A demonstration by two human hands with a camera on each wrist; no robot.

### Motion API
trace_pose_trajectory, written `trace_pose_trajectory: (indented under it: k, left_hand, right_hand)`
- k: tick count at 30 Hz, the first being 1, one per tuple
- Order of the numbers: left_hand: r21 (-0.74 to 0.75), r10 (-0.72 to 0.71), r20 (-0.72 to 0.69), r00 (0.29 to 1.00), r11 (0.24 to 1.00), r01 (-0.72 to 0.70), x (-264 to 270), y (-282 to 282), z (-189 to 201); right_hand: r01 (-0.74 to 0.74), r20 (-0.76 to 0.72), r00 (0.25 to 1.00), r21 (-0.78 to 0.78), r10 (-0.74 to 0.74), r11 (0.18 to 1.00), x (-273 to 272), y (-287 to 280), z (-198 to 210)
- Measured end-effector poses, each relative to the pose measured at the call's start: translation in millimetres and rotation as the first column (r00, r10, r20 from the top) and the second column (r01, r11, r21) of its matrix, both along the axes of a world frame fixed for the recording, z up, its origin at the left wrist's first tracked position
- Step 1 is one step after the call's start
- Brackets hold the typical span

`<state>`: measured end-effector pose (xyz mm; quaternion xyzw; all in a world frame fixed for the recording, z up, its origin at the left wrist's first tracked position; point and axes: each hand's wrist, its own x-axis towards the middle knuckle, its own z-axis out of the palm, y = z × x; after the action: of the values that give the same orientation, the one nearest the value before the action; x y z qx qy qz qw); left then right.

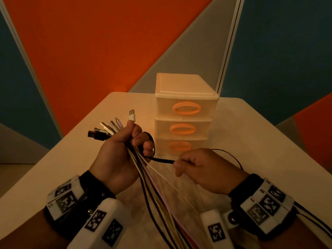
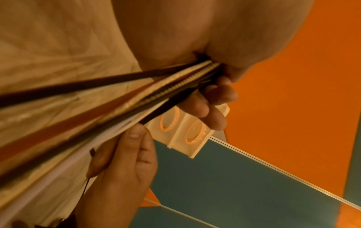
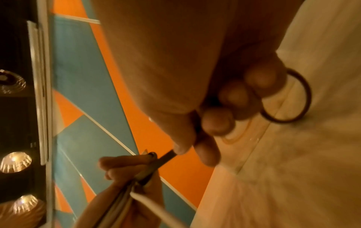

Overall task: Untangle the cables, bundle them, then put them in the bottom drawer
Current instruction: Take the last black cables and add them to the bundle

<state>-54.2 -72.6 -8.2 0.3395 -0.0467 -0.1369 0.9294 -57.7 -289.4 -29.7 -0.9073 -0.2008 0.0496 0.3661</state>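
My left hand (image 1: 125,146) grips a bundle of several cables (image 1: 158,193) just below their plugs (image 1: 109,129), which fan out up and to the left. The cables hang down toward me between my wrists. A black strap (image 1: 161,160) loops around my left fingers and runs right to my right hand (image 1: 195,168), which pinches it between thumb and forefinger. In the right wrist view the strap (image 3: 166,155) is taut between both hands. The left wrist view shows the cables (image 2: 136,98) leaving my left fist. The three-drawer unit (image 1: 185,114) stands just behind my hands; its bottom drawer (image 1: 179,146) looks closed.
The white table (image 1: 260,137) carries the drawer unit near its far middle. A thin dark cord (image 1: 231,156) arcs behind my right hand. Orange, blue and grey partition panels (image 1: 89,51) close in the far side.
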Motion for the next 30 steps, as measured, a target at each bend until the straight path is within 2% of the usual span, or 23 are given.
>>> trace_pose_trajectory:
  k: [2,4,7,10,12,15,17,21,23,26,28,30]
  left_hand:
    - [-0.001,-0.002,0.004,1.0,1.0,0.002,0,0,1]
    - [0.007,-0.005,0.01,1.0,1.0,0.005,0,2,1]
    - [0.012,-0.016,0.006,1.0,1.0,0.016,0,3,0]
    - [0.017,-0.017,0.008,1.0,1.0,0.017,0,4,1]
    - [0.019,-0.024,0.017,1.0,1.0,0.024,-1,4,1]
    - [-0.003,-0.083,0.04,0.996,0.997,0.083,0,6,1]
    - [-0.013,-0.143,0.067,0.987,0.989,0.144,1,9,0]
    - [0.049,-0.292,0.114,0.95,0.956,0.288,1,10,-3]
    - [0.134,-0.38,0.135,0.915,0.922,0.363,-3,6,-5]
    - [0.321,-0.471,0.113,0.875,0.851,0.417,-8,0,-8]
    - [0.379,-0.47,0.039,0.882,0.823,0.422,-10,-5,-7]
    - [0.378,-0.369,-0.004,0.929,0.86,0.343,-10,-9,-7]
  right_hand:
    - [0.067,0.115,0.991,-0.011,-0.065,0.998,3,-4,0]
    - [0.074,0.103,0.992,0.027,-0.076,0.997,4,-5,-2]
    - [0.008,-0.112,0.994,0.105,0.004,0.994,5,-5,-5]
    - [-0.017,-0.37,0.924,0.218,0.099,0.976,5,-6,-6]
    - [0.02,-0.408,0.912,0.178,0.055,0.984,4,-5,-4]
    - [0.128,-0.23,0.964,-0.045,-0.135,0.991,8,-8,-1]
    - [0.13,-0.146,0.979,-0.081,-0.141,0.988,12,-10,1]
    - [0.16,-0.096,0.984,0.124,-0.148,0.979,19,-9,3]
    - [0.229,0.046,0.97,0.165,-0.239,0.959,25,-4,-1]
    - [0.306,0.225,0.905,0.246,-0.361,0.92,23,11,-4]
    - [0.256,0.256,0.894,0.382,-0.368,0.888,19,19,-1]
    - [0.143,0.27,0.913,0.491,-0.307,0.859,14,25,3]
